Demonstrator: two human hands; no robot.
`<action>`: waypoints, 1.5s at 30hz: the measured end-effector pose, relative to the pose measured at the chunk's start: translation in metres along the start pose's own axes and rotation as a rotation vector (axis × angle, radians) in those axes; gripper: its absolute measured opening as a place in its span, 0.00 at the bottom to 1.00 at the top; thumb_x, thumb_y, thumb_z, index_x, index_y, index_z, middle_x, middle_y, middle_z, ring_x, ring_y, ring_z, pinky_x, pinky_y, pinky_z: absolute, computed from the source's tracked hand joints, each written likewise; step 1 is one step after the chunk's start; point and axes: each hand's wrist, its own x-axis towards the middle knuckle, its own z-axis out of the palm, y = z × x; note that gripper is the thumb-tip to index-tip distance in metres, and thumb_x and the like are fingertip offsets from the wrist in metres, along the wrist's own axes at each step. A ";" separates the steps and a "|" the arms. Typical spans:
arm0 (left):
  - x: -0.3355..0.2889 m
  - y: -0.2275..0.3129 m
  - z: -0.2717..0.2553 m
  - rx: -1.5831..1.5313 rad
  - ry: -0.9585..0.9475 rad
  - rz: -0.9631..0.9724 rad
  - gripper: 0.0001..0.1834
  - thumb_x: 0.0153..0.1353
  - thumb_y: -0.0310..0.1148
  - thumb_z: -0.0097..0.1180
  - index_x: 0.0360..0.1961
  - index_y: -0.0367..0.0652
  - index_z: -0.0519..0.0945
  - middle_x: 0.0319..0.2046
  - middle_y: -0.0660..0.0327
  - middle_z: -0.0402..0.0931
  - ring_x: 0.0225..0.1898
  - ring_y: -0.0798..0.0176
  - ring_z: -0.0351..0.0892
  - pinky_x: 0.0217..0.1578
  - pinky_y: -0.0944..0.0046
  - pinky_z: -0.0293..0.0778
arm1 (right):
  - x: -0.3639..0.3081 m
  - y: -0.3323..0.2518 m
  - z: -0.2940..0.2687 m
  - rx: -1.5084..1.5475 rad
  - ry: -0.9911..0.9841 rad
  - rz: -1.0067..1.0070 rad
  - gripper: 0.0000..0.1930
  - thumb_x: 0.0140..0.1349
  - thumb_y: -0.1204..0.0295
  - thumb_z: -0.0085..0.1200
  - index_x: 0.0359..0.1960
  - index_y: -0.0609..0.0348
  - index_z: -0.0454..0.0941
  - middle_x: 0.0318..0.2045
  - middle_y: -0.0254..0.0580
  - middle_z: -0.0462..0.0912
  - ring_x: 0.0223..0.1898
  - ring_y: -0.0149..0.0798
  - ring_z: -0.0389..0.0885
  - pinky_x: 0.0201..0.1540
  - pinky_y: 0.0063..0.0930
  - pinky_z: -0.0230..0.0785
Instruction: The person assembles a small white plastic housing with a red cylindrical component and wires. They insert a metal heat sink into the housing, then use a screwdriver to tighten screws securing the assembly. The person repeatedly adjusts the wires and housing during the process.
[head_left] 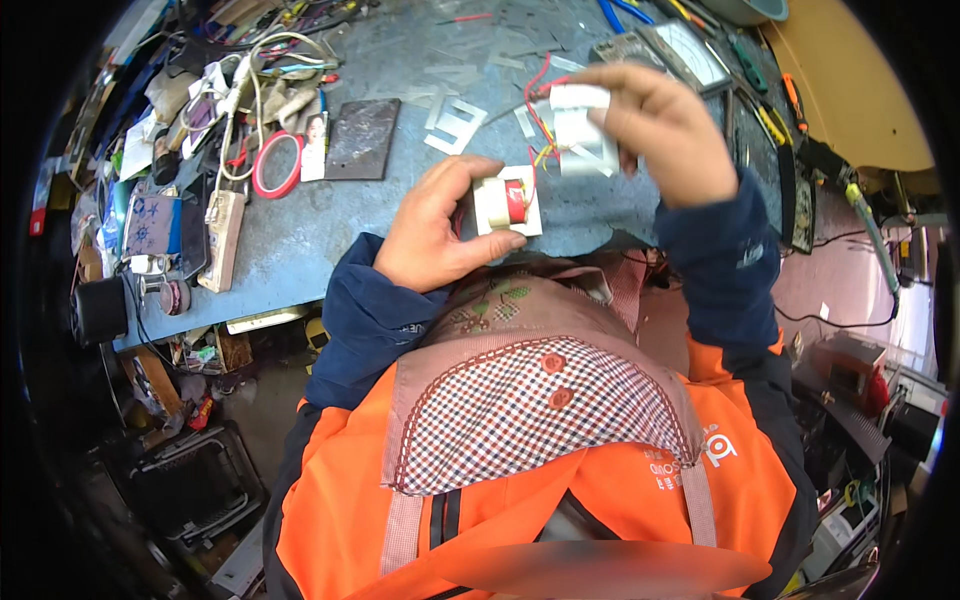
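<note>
My left hand point(440, 215) is closed round a transformer coil point(513, 200) on a pale square bobbin, wound with white and red tape. Red and yellow wires point(546, 145) rise from near the coil. To its right, my right hand point(650, 125), slightly blurred, has its thumb and index finger round a stack of pale, shiny metal plates point(585, 140). The exact number of plates is hard to make out. Just beyond my left hand an E-shaped metal lamination point(455, 125) lies flat on the blue bench point(345, 235).
Loose metal strips point(460, 72) are scattered farther back. To the left are a dark square plate point(363, 138), a red tape roll point(278, 165), a power strip point(222, 240) and heaped clutter. An analogue meter point(685, 55) and an orange-handled screwdriver point(794, 100) sit at the back right.
</note>
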 end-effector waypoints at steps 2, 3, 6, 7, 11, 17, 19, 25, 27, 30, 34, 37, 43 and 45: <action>-0.001 -0.004 0.003 0.013 0.011 0.040 0.38 0.53 0.39 0.84 0.61 0.34 0.80 0.53 0.48 0.82 0.55 0.48 0.84 0.57 0.55 0.79 | -0.037 0.007 0.021 0.073 -0.018 0.175 0.19 0.74 0.75 0.59 0.64 0.64 0.80 0.30 0.27 0.83 0.26 0.20 0.76 0.28 0.18 0.67; -0.001 -0.004 0.003 -0.006 0.012 0.024 0.38 0.53 0.39 0.84 0.62 0.34 0.80 0.54 0.49 0.82 0.56 0.49 0.84 0.57 0.56 0.79 | -0.048 0.014 0.031 0.136 0.012 0.229 0.18 0.74 0.75 0.59 0.64 0.64 0.80 0.30 0.27 0.83 0.26 0.19 0.75 0.28 0.18 0.66; -0.003 -0.002 0.005 -0.051 0.006 -0.025 0.39 0.52 0.37 0.84 0.62 0.34 0.80 0.55 0.50 0.82 0.56 0.52 0.84 0.58 0.57 0.78 | -0.052 0.039 0.051 0.252 0.076 0.274 0.16 0.74 0.75 0.59 0.61 0.64 0.79 0.31 0.28 0.82 0.27 0.20 0.75 0.28 0.20 0.65; -0.003 -0.002 0.005 -0.059 0.008 -0.035 0.39 0.52 0.36 0.85 0.63 0.33 0.80 0.55 0.50 0.82 0.56 0.53 0.84 0.59 0.58 0.78 | -0.049 0.045 0.056 0.267 0.087 0.244 0.16 0.74 0.75 0.59 0.61 0.65 0.80 0.30 0.28 0.82 0.27 0.21 0.75 0.29 0.21 0.65; -0.002 -0.002 0.001 -0.033 -0.022 -0.049 0.40 0.52 0.35 0.85 0.64 0.33 0.79 0.57 0.52 0.81 0.56 0.56 0.84 0.59 0.59 0.78 | -0.039 0.056 0.064 0.264 0.128 0.174 0.15 0.74 0.76 0.59 0.60 0.64 0.82 0.33 0.28 0.84 0.27 0.18 0.73 0.28 0.15 0.64; -0.004 -0.006 0.002 -0.062 -0.016 -0.080 0.41 0.52 0.35 0.85 0.65 0.34 0.79 0.59 0.52 0.81 0.57 0.58 0.83 0.59 0.60 0.79 | -0.032 0.060 0.065 0.308 0.113 0.130 0.16 0.74 0.80 0.57 0.62 0.68 0.80 0.40 0.35 0.88 0.38 0.23 0.83 0.39 0.19 0.74; -0.005 -0.006 0.004 -0.072 -0.013 -0.082 0.41 0.52 0.35 0.86 0.65 0.34 0.79 0.59 0.52 0.81 0.58 0.58 0.83 0.59 0.60 0.79 | -0.035 0.064 0.067 0.302 0.136 0.106 0.16 0.74 0.81 0.56 0.62 0.69 0.80 0.41 0.37 0.88 0.42 0.24 0.85 0.43 0.21 0.76; -0.004 -0.007 0.003 -0.076 -0.022 -0.075 0.41 0.52 0.34 0.85 0.66 0.33 0.79 0.60 0.51 0.81 0.60 0.56 0.83 0.61 0.59 0.78 | -0.032 0.068 0.063 0.170 0.080 0.090 0.16 0.75 0.80 0.56 0.62 0.70 0.79 0.41 0.37 0.88 0.41 0.24 0.85 0.43 0.21 0.76; -0.003 -0.006 0.003 -0.052 -0.032 -0.059 0.41 0.52 0.34 0.85 0.65 0.33 0.79 0.60 0.50 0.81 0.60 0.56 0.83 0.61 0.58 0.78 | -0.028 0.070 0.070 0.212 0.097 0.107 0.15 0.75 0.80 0.56 0.61 0.69 0.80 0.40 0.37 0.88 0.40 0.24 0.84 0.42 0.22 0.76; -0.007 -0.014 -0.001 -0.030 -0.041 -0.042 0.46 0.52 0.38 0.87 0.69 0.33 0.77 0.60 0.50 0.81 0.59 0.56 0.84 0.60 0.59 0.78 | -0.026 0.072 0.084 0.009 0.214 -0.063 0.13 0.70 0.76 0.60 0.53 0.66 0.85 0.26 0.41 0.84 0.28 0.33 0.82 0.35 0.32 0.75; -0.013 -0.009 0.002 -0.045 -0.016 -0.081 0.63 0.48 0.46 0.88 0.80 0.34 0.64 0.63 0.50 0.81 0.54 0.58 0.84 0.55 0.61 0.80 | -0.030 0.075 0.075 -0.065 0.095 -0.148 0.23 0.65 0.74 0.66 0.61 0.67 0.81 0.31 0.47 0.85 0.30 0.40 0.84 0.37 0.35 0.76; -0.012 -0.012 0.001 0.029 -0.045 0.005 0.67 0.47 0.44 0.89 0.83 0.38 0.58 0.64 0.50 0.81 0.52 0.57 0.84 0.54 0.59 0.81 | -0.042 0.068 0.067 0.231 -0.173 -0.039 0.39 0.58 0.72 0.73 0.72 0.68 0.72 0.39 0.54 0.86 0.34 0.47 0.86 0.38 0.39 0.77; 0.002 0.025 -0.022 0.080 -0.230 -0.083 0.67 0.49 0.42 0.88 0.83 0.37 0.57 0.66 0.46 0.79 0.53 0.53 0.85 0.56 0.56 0.81 | -0.030 0.048 0.071 -0.187 -0.106 0.051 0.32 0.56 0.61 0.72 0.64 0.52 0.83 0.29 0.50 0.86 0.32 0.54 0.87 0.37 0.42 0.76; 0.016 0.037 -0.045 -0.002 -0.305 -0.205 0.56 0.54 0.39 0.85 0.80 0.36 0.65 0.63 0.48 0.80 0.52 0.57 0.84 0.54 0.58 0.82 | -0.032 0.053 0.079 -0.241 -0.045 -0.039 0.32 0.56 0.61 0.72 0.65 0.51 0.83 0.28 0.49 0.86 0.31 0.54 0.87 0.36 0.43 0.75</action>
